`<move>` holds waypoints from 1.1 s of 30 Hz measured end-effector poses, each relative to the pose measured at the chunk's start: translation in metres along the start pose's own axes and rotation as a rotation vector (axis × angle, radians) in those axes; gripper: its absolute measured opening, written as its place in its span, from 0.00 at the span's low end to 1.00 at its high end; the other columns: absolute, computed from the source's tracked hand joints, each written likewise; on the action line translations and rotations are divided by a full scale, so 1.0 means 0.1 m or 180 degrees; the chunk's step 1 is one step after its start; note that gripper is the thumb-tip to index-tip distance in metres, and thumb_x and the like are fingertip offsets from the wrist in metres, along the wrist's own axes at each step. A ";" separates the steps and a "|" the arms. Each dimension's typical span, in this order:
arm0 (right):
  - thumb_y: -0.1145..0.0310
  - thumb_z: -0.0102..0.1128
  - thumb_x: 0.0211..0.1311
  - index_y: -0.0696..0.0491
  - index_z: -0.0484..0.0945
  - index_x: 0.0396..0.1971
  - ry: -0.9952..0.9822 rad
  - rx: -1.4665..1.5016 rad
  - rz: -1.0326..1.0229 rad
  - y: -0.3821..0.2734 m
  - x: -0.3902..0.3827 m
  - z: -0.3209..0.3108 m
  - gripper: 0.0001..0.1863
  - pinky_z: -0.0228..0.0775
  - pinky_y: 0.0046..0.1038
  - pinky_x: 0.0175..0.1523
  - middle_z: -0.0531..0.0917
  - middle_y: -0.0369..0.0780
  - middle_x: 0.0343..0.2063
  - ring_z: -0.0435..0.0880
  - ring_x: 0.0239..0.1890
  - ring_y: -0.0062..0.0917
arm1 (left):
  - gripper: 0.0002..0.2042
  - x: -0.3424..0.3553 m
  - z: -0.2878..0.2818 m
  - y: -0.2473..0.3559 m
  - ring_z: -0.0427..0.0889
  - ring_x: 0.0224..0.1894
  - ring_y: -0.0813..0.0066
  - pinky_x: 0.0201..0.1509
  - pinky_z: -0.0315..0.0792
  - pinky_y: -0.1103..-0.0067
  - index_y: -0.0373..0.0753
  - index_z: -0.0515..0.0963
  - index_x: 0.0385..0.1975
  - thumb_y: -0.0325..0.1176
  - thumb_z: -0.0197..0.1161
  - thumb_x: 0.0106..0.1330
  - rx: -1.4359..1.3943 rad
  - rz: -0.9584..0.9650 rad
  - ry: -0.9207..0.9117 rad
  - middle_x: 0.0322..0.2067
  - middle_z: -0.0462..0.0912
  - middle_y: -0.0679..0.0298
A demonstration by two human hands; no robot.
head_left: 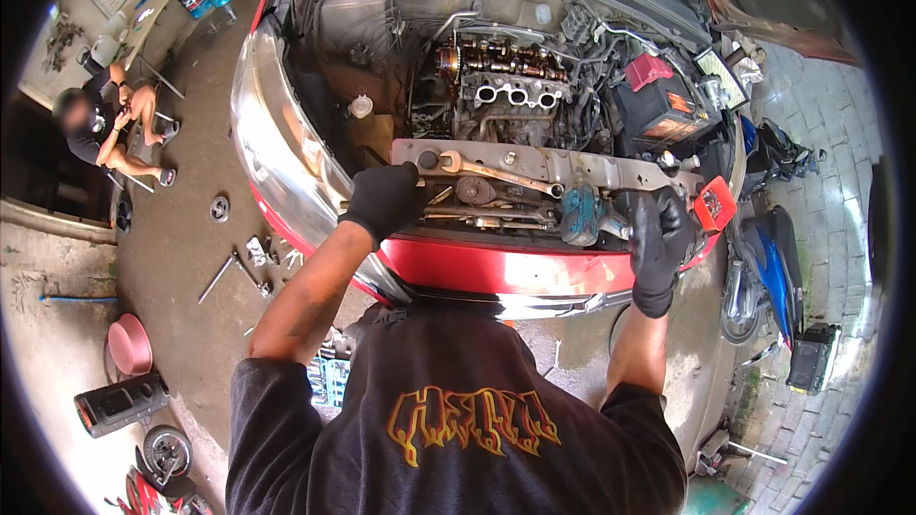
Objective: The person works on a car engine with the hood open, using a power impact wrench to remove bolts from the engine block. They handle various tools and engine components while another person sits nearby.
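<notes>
Head view: L hand [386, 202] & R hand [656, 240] flank tools [474, 193] at open car [534, 267]

Black-gloved L hand is curled near the L end of a metal bar [625, 170]; palm's hidden, can't tell if it's holding anything. R hand, fingers bent, is just beside a blue drill [578, 213]; its grip's unclear too. A wrench [501, 175] lies along the bar btwn them, prob. parked there for quick reach; a red box [728, 205] on the R prob. keeps small bits together. Drill & tools crowd the ledge btwn the hands. Beyond: exposed engine [515, 86], battery [658, 107] to its R. Also: seated person [91, 145] far L, motorbike [782, 267] R.
</notes>
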State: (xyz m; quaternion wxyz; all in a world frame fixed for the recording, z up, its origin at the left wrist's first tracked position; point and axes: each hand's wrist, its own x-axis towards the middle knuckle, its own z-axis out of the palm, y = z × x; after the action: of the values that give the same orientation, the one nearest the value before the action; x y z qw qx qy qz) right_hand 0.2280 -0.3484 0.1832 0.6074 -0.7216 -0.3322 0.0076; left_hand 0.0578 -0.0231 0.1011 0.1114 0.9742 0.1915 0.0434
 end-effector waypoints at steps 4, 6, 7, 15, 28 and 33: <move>0.77 0.55 0.70 0.52 0.64 0.23 -0.0160 -0.0013 0.0009 -0.12 -0.05 0.03 0.15 0.52 0.20 0.29 0.65 0.27 0.21 0.59 0.25 0.10 | 0.15 0.13 0.13 -0.04 0.88 0.30 0.52 0.36 0.80 0.58 0.42 0.83 0.24 0.45 0.60 0.65 0.0532 0.0296 -0.0660 0.27 0.86 0.53; 0.77 0.54 0.71 0.52 0.65 0.23 -0.0025 -0.0015 0.0096 -0.12 -0.09 -0.03 0.14 0.52 0.20 0.28 0.65 0.27 0.21 0.59 0.25 0.10 | 0.13 0.20 0.17 -0.09 0.88 0.31 0.53 0.37 0.81 0.59 0.43 0.84 0.25 0.42 0.58 0.65 0.0568 0.0449 -0.0912 0.28 0.86 0.55; 0.77 0.54 0.71 0.52 0.65 0.23 0.0014 0.0005 0.0157 -0.09 -0.12 -0.06 0.14 0.52 0.20 0.28 0.65 0.27 0.21 0.59 0.24 0.10 | 0.13 0.23 0.18 -0.12 0.88 0.31 0.53 0.37 0.81 0.59 0.43 0.84 0.25 0.41 0.57 0.66 0.0432 0.0508 -0.0999 0.28 0.86 0.56; 0.72 0.54 0.73 0.54 0.74 0.31 0.0063 0.0020 0.0212 0.13 -0.27 -0.19 0.07 0.53 0.17 0.28 0.70 0.27 0.23 0.62 0.23 0.09 | 0.16 0.30 0.17 -0.22 0.88 0.35 0.53 0.41 0.81 0.62 0.40 0.85 0.28 0.44 0.55 0.66 0.0354 0.1191 -0.1083 0.32 0.87 0.54; 0.62 0.50 0.79 0.51 0.77 0.41 0.0351 -0.0579 0.0044 0.42 -0.37 0.22 0.10 0.52 0.16 0.17 0.74 0.28 0.22 0.63 0.14 0.08 | 0.28 0.67 0.19 0.21 0.89 0.41 0.51 0.46 0.82 0.64 0.35 0.86 0.37 0.59 0.65 0.53 0.0168 0.0208 -0.1492 0.36 0.88 0.47; 0.53 0.46 0.80 0.49 0.74 0.34 0.0376 0.1661 0.1723 0.38 -0.46 0.41 0.18 0.50 0.19 0.14 0.68 0.30 0.13 0.59 0.09 0.11 | 0.26 0.56 0.10 0.14 0.89 0.39 0.52 0.44 0.82 0.63 0.37 0.86 0.36 0.58 0.63 0.59 0.0140 0.0397 -0.1217 0.34 0.88 0.49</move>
State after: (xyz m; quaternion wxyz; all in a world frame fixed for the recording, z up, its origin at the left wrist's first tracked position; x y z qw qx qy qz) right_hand 0.1928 -0.3366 0.1212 0.7648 -0.6035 -0.0808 0.2105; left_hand 0.1154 -0.0160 0.0974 0.1215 0.9769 0.1071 -0.1397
